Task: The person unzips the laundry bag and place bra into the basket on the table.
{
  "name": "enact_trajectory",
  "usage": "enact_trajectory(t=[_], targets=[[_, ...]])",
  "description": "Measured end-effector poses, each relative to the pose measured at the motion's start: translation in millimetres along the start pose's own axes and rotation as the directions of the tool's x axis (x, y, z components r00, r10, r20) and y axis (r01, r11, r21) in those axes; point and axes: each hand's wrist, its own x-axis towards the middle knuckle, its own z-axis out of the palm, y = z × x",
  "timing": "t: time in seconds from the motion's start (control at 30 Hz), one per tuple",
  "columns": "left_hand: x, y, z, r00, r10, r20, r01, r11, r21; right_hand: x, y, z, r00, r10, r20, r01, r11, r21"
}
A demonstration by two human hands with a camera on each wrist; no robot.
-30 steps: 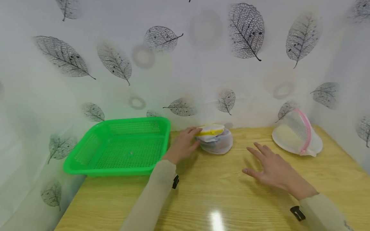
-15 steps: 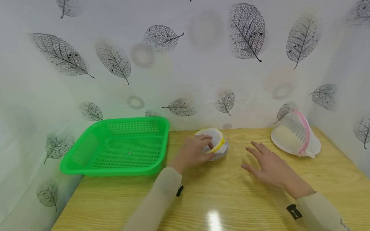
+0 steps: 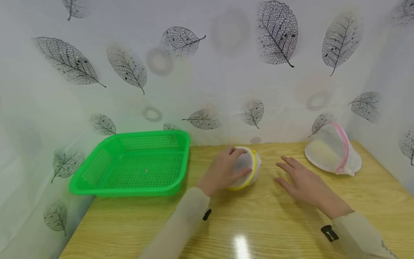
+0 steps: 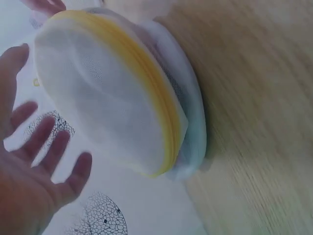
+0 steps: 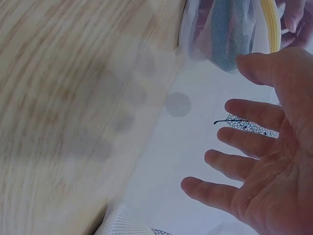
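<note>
In the head view, a white mesh laundry bag (image 3: 244, 162) with a yellow zip stands tilted on the table. My left hand (image 3: 221, 171) reaches over its near-left side, fingers loosely bent. From the left wrist, that hand (image 4: 36, 171) has spread fingers beside the bag (image 4: 105, 98); contact is unclear. Through the mesh in the right wrist view, blue-green and pinkish cloth (image 5: 227, 36) shows. My right hand (image 3: 307, 187) hovers to the right of the bag, fingers spread and holding nothing.
A green plastic basket (image 3: 129, 187) with perforated sides stands at the left. Toward the back right lies another mesh bag (image 3: 326, 154) with a pink zip. The wooden table (image 3: 275, 230) meets a leaf-patterned white curtain (image 3: 226, 79) behind.
My left hand has moved right, from the bag's left edge to over it. The yellow-zip bag has tipped so its zip now faces right. The right hand has barely moved.
</note>
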Motion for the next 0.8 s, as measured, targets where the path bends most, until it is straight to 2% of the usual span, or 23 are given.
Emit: enact_trajectory(t=[0.03, 0.1, 0.17, 0.27, 0.33, 0.4, 0.6, 0.73, 0.8], targets=[[2.2, -1.3, -0.6, 0.999, -0.034, -0.006, 0.034, 0.999, 0.015, 0.6, 0.0, -0.5, 1.0, -0.001, 0.0, 0.001, 1.0, 0.001], [6.3, -4.7, -1.2, 0.995, -0.096, 0.025, 0.096, 0.995, 0.015, 2.3, 0.3, -1.0, 1.0, -0.005, 0.0, 0.005, 1.0, 0.005], [9.1, -8.8, -1.2, 0.986, -0.135, 0.102, 0.134, 0.991, 0.013, 3.7, 0.5, -1.4, 1.0, -0.011, -0.004, 0.011, 1.0, 0.007], [11.2, -12.2, 0.2, 0.958, -0.158, 0.239, 0.169, 0.985, -0.023, 6.2, 0.6, -2.6, 1.0, -0.017, -0.015, 0.017, 1.0, 0.019], [11.6, -12.8, 2.7, 0.943, -0.154, 0.296, 0.173, 0.984, -0.039, 8.3, 0.3, -3.1, 1.0, -0.023, -0.02, 0.023, 0.999, 0.033], [11.5, -11.8, 5.8, 0.933, -0.147, 0.327, 0.17, 0.984, -0.045, 10.6, -0.3, -2.6, 0.999, -0.04, -0.03, 0.042, 0.998, 0.054], [9.7, -5.9, 15.0, 0.918, -0.114, 0.38, 0.127, 0.992, -0.009, 16.7, -3.2, 2.2, 0.987, -0.118, -0.104, 0.13, 0.985, 0.112], [7.1, 2.5, 15.4, 0.907, -0.097, 0.41, 0.085, 0.995, 0.047, 20.9, -5.5, 2.9, 0.977, -0.145, -0.154, 0.166, 0.977, 0.134], [5.7, 5.5, 16.8, 0.904, -0.095, 0.417, 0.067, 0.994, 0.08, 23.5, -4.8, 4.6, 0.975, -0.158, -0.155, 0.182, 0.971, 0.154]])
